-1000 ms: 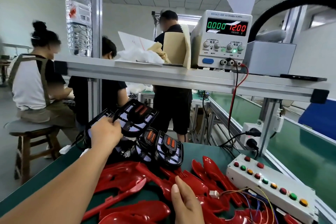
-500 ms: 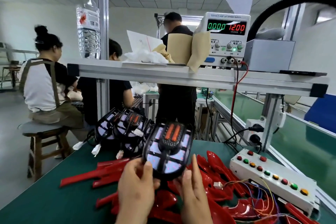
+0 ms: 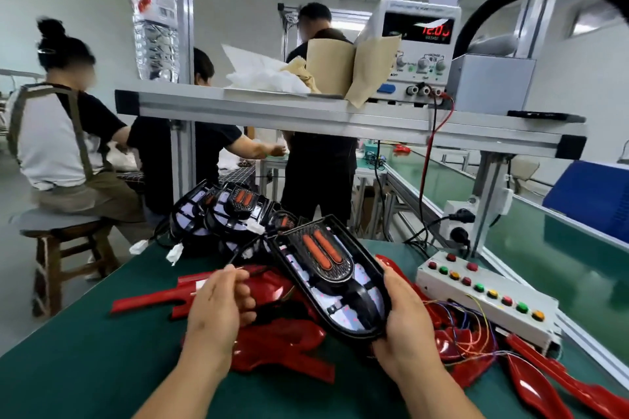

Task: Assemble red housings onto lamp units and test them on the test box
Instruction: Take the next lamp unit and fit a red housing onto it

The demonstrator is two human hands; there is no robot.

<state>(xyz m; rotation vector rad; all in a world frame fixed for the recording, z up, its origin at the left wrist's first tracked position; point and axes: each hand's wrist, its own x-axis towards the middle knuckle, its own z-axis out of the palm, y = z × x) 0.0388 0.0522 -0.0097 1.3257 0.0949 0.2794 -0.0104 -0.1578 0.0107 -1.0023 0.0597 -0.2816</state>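
The right hand (image 3: 405, 320) grips a black lamp unit (image 3: 330, 279) over red housings (image 3: 282, 343); the left hand (image 3: 218, 306) pinches its thin wire (image 3: 243, 251).

2 bare forearms reach in over the near edge of the bench (image 3: 85, 350), angled toward each other. Left hand (image 3: 218, 308): back up, fingers curled, thumb and forefinger pinching a thin lead (image 3: 245, 250). Right hand (image 3: 405, 320): wrapped round the right edge of the lamp unit (image 3: 333, 286), thumb along that edge, unit held tilted.
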